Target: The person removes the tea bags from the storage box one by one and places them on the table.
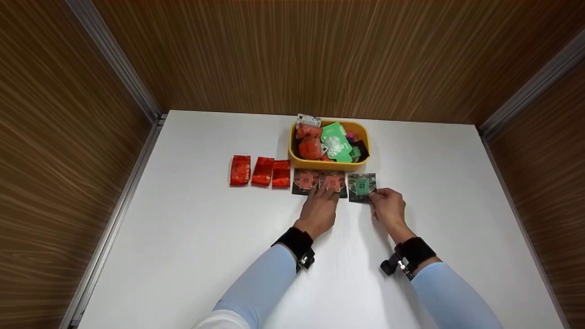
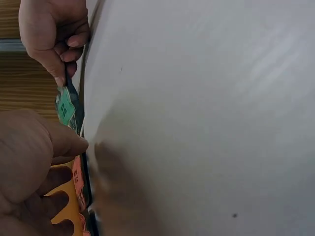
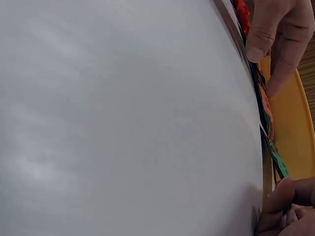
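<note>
Three red packets (image 1: 262, 172) lie at nine o'clock from two pink-labelled packets (image 1: 305, 181), which the left hand (image 1: 318, 212) touches, fingers loosely apart; a yellow tub (image 1: 322, 164) sits at twelve. At three, a green-labelled packet (image 1: 362, 186) is pinched at its four-o'clock corner by the right hand (image 1: 389, 208).

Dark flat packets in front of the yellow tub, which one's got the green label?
The rightmost packet, its edge pinched by the right hand. The left packet and middle packet are labelled pinkish-red instead.
</note>
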`<control>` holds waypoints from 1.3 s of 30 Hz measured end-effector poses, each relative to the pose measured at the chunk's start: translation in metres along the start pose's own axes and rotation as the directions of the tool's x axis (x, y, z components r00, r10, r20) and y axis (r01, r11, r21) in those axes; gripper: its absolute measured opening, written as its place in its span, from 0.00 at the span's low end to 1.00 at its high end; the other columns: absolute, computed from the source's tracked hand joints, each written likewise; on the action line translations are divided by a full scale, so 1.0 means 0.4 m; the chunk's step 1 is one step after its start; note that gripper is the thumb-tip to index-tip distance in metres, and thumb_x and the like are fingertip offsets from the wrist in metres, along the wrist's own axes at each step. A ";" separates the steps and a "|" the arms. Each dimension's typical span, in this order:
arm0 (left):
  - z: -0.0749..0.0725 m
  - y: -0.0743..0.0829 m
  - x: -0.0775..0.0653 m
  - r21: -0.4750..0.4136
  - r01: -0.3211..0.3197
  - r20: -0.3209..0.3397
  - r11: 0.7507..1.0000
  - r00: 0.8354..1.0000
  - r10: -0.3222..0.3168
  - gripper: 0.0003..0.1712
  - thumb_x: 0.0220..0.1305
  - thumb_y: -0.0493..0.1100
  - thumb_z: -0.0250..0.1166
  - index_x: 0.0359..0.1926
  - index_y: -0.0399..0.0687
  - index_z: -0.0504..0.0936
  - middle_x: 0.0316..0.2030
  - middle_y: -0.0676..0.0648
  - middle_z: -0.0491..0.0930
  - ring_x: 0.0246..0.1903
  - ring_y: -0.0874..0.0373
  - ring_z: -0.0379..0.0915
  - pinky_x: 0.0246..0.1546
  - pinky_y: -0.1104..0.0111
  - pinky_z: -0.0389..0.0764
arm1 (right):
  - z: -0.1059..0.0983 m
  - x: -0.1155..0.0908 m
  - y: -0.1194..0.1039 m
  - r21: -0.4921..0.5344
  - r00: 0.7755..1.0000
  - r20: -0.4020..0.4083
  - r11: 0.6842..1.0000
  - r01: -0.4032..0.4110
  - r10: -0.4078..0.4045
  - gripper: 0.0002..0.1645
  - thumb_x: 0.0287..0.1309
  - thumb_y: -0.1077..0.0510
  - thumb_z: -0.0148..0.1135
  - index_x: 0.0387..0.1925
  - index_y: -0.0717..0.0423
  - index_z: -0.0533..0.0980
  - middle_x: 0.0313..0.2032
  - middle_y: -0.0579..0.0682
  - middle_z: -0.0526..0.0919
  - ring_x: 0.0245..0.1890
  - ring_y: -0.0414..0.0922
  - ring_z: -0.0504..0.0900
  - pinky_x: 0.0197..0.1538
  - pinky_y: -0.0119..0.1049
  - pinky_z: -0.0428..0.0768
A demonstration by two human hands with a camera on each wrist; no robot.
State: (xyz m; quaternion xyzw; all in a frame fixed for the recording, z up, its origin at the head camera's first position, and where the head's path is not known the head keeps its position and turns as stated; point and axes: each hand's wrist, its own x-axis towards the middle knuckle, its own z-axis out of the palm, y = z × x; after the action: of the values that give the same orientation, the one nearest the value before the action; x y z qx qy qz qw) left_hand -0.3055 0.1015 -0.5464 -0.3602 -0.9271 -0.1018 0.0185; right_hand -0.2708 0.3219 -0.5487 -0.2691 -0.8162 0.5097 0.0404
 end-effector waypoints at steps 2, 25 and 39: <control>0.005 -0.003 0.000 0.008 0.007 0.026 1.000 1.000 -0.007 0.19 0.77 0.42 0.60 0.64 0.47 0.81 0.67 0.47 0.78 0.77 0.45 0.62 0.78 0.47 0.61 | 0.001 0.005 -0.004 -0.026 1.000 0.004 1.000 -0.001 0.001 0.18 0.73 0.56 0.62 0.53 0.68 0.79 0.24 0.48 0.81 0.16 0.38 0.78 0.20 0.33 0.79; 0.002 -0.004 0.005 -0.008 0.027 0.090 1.000 0.996 -0.026 0.22 0.77 0.43 0.59 0.67 0.46 0.80 0.70 0.47 0.77 0.77 0.46 0.63 0.78 0.45 0.59 | 0.012 0.024 -0.017 -0.335 0.992 -0.041 0.937 0.100 -0.120 0.13 0.64 0.55 0.61 0.34 0.61 0.84 0.21 0.49 0.85 0.14 0.40 0.77 0.21 0.34 0.74; 0.000 -0.010 0.009 -0.002 0.012 0.089 1.000 0.996 -0.011 0.21 0.76 0.44 0.61 0.66 0.47 0.81 0.68 0.48 0.78 0.76 0.46 0.65 0.77 0.45 0.61 | 0.018 0.025 -0.014 -0.398 0.985 -0.041 0.907 0.136 -0.166 0.12 0.65 0.55 0.60 0.29 0.58 0.80 0.23 0.49 0.82 0.22 0.46 0.77 0.27 0.37 0.72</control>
State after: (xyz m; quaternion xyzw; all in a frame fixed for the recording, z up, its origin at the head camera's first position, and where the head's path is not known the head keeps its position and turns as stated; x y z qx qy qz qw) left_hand -0.3106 0.1010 -0.5467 -0.3590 -0.9289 -0.0871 -0.0237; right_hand -0.2842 0.3192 -0.5492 -0.2266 -0.9182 0.3203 0.0551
